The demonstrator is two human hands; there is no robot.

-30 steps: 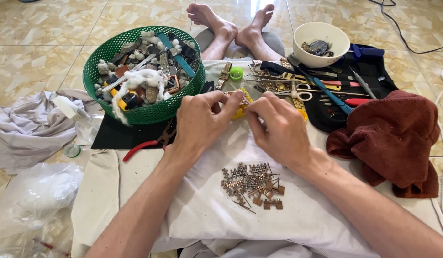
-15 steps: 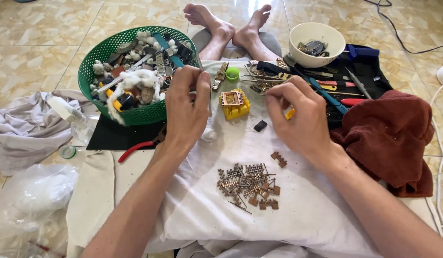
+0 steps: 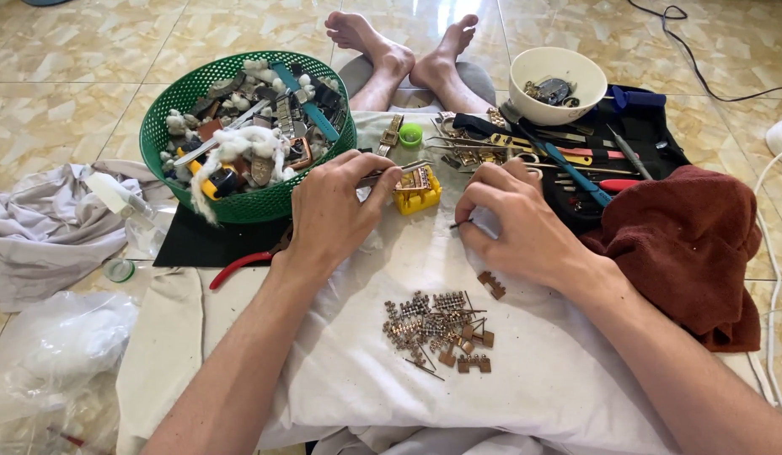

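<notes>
Pinching one thin tool (image 3: 397,173), left hand (image 3: 332,211) fingers meet one yellow block (image 3: 417,195); right hand (image 3: 517,223) grips one pin (image 3: 460,224).

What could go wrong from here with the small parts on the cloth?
The right hand pinches a thin pin at its fingertips; it could slip and vanish in the white cloth folds. The loose pile of links and pins lies between both forearms, so a sweep could scatter it. The left hand works a slim tool at the yellow holder, which might shift.
</notes>
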